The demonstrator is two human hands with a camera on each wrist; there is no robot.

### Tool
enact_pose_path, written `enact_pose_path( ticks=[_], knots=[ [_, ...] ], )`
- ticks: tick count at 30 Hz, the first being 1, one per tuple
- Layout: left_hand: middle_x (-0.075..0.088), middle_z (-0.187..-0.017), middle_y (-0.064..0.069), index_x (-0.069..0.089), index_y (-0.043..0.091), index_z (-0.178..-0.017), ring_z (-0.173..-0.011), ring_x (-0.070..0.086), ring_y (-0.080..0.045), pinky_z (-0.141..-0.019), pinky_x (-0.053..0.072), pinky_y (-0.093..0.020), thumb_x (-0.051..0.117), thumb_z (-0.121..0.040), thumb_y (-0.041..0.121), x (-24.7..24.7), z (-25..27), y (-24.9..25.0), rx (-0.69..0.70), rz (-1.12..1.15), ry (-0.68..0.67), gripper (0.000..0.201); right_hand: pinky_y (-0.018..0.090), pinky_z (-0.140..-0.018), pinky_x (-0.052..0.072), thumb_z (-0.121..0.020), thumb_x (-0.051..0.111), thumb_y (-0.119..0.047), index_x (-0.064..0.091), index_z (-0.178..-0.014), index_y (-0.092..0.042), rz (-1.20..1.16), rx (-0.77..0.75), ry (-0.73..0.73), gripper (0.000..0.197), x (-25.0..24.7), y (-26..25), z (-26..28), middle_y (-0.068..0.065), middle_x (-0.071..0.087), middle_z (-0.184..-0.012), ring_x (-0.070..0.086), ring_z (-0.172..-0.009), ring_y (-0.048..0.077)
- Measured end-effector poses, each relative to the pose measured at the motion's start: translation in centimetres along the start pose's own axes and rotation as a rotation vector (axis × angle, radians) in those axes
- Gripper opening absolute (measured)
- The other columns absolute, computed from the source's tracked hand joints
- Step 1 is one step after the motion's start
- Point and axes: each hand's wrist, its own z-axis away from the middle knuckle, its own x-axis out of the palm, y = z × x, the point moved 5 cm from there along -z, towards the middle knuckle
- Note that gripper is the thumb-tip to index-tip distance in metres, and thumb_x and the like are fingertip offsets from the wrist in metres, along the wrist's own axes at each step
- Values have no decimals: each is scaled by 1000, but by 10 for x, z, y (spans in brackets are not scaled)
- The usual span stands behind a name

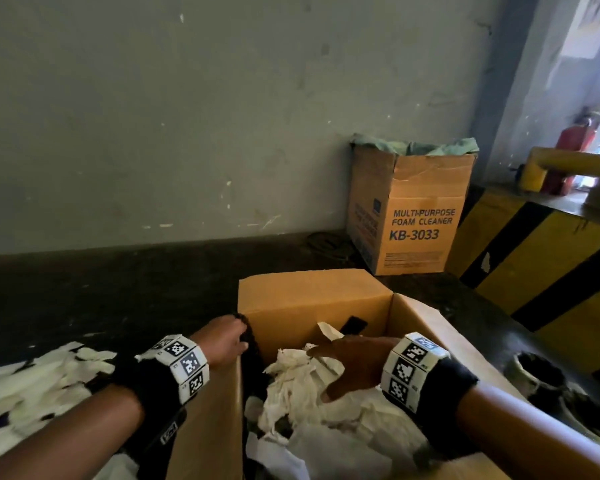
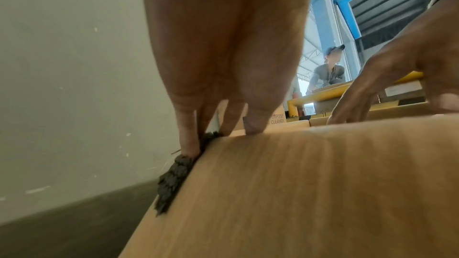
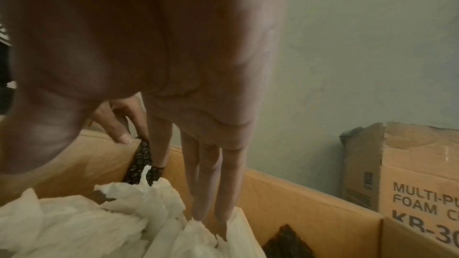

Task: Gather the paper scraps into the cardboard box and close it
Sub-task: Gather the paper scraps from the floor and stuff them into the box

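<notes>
- Our left hand [image 1: 226,341] pinches a strip of black mesh [image 2: 174,176] against the left wall of the open cardboard box [image 1: 312,299].
- Our right hand [image 1: 355,362], fingers straight and loose, rests on the paper scraps [image 1: 298,382] inside the box.
- More scraps [image 1: 39,379] lie left of the box.

Paper scraps [image 1: 305,382] lie in the cardboard box [image 1: 312,299]; cleaner carton [image 1: 413,216] behind.

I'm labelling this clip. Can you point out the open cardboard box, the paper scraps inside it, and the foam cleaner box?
cardboard box [image 1: 305,299], head view, on its far wall.
paper scraps [image 1: 302,379], head view, on the crumpled white pile inside.
foam cleaner box [image 1: 420,237], head view, on its printed front.
</notes>
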Motion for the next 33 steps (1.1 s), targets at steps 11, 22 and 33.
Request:
enact_pose_path(
  ticks=[11, 22, 33],
  knots=[
    [41, -143, 7, 54, 19, -128, -126, 41, -10, -104, 38, -32, 50, -94, 27, -11, 27, 81, 510, 97, 18, 35, 33, -106, 34, -85, 66, -37, 38, -142, -22, -12, 90, 119, 66, -11, 38, 10, 4, 47, -142, 44, -130, 22],
    [54, -130, 11, 48, 33, -130, -110, 53, -2, -92, 47, -29, 49, -91, 47, -42, 101, -10, 508, 181, 159, 41, 38, -88, 50, -88, 61, -36, 44, -135, -23, -24, -119, 543, 52, -64, -51, -9, 3, 52, -130, 56, -111, 23],
    [47, -137, 17, 39, 39, -136, -115, 48, 5, -96, 46, -24, 31, -66, 88, 30, 232, -329, -44, 293, 209, 86, 41, -102, 42, -86, 61, -46, 31, -143, -25, 74, -408, 241, 68, -10, -304, -122, 6, 40, -140, 45, -125, 22]
  ],
)
